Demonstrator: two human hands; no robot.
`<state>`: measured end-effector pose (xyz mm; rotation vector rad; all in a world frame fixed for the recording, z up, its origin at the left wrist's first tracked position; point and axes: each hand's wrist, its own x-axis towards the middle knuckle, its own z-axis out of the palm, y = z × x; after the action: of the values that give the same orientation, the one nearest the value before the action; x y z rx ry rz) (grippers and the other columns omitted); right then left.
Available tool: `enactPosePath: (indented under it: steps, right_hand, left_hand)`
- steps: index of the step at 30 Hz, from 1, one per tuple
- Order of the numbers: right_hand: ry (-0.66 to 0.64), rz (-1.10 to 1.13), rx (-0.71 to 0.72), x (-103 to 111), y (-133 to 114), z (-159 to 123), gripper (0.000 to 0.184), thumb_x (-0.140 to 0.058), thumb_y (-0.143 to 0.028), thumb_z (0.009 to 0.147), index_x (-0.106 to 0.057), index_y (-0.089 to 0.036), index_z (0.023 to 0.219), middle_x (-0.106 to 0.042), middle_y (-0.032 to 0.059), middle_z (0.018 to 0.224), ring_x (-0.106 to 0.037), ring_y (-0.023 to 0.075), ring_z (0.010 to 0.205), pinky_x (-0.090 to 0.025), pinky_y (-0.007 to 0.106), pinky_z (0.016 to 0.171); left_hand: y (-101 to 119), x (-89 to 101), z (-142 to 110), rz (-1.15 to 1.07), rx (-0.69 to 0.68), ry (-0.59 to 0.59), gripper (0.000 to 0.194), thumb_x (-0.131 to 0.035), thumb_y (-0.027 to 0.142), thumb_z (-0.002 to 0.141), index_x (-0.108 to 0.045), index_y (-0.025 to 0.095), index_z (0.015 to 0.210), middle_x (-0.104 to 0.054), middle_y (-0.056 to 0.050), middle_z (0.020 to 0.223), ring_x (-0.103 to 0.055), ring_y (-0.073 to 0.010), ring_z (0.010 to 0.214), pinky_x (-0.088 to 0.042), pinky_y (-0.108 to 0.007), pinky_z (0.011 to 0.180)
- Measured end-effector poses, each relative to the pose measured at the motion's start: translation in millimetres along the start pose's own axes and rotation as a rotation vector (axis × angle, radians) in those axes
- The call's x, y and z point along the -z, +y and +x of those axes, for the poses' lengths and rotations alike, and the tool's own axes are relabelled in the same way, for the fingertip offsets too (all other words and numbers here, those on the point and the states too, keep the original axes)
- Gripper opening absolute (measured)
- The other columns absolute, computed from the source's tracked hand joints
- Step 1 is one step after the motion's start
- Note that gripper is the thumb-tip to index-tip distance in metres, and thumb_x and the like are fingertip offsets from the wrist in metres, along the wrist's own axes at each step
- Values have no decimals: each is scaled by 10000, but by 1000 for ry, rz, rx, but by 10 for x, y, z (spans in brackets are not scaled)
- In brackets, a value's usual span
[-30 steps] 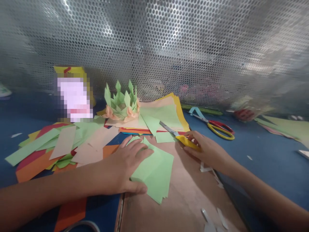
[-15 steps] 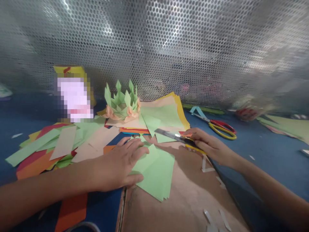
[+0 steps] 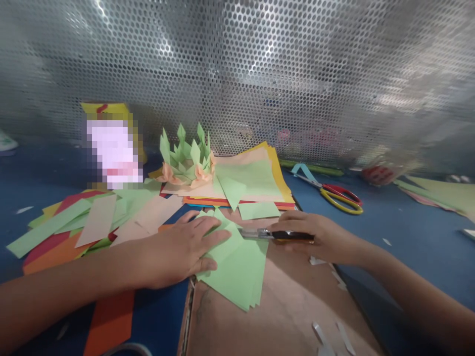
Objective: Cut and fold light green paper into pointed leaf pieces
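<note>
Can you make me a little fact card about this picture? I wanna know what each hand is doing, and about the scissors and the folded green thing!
Left hand: spread on green sheets
Right hand: holding a knife, blade pointing left over the sheets; touching them, can't tell
Under the sheets: brown board
Folded green thing: spiky, with peach parts, beyond the left hand
Scissors: red and yellow handles, on the blue table

**Obscured around the brown board (image 3: 289, 311)**

Mostly pixelated, left beyond it: a yellow-topped item (image 3: 113, 146). Cut off, lower left of it: a curved rim (image 3: 129, 347). Blurred, right beyond it: a red thing (image 3: 378, 175). On it, partly hidden by the left hand (image 3: 191, 249): green paper (image 3: 237, 277).
</note>
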<state>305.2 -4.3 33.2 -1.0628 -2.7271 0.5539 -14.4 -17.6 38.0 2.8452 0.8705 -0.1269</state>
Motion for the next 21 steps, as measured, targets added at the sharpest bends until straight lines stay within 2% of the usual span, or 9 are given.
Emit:
enactPosePath:
  steps: [4,10,15,21]
  right_hand:
    - [-6,-103,58,-33,18,11,364,-466,-263,920,-534,-302,1275,-614,84,1117,-567,206,1001,-448,331,852]
    - [-48,-146,-15,-60,-19,35,438,-391,-180,925,-480,-349,1319,-556,81,1188,-540,216,1035,-470,355,840]
    - [-106,-132,29,-17,-32,58,478,-399,-134,905,-473,-347,1326,-539,75,1211,-519,218,1090,-454,357,882]
    - [-77,-159,92,-4,-32,70,494,-396,-95,896,-497,-348,1307,-553,62,1232,-506,220,1114,-429,385,913]
  left_hand:
    - [-14,10,10,20,-11,0,426,-387,284,958,-377,190,1373,-469,-133,1337,-416,-296,1226,-287,-442,999]
    - [-69,-29,9,64,-60,-24,434,-350,234,965,-347,195,1397,-439,-111,1395,-389,-281,1250,-257,-446,1017]
    - [-74,-12,11,60,0,-56,446,-354,270,969,-347,178,1406,-433,-119,1396,-371,-287,1269,-263,-429,1028]
    - [-58,-13,19,59,5,-66,451,-357,256,966,-351,171,1408,-420,-114,1407,-364,-277,1279,-261,-411,1048]
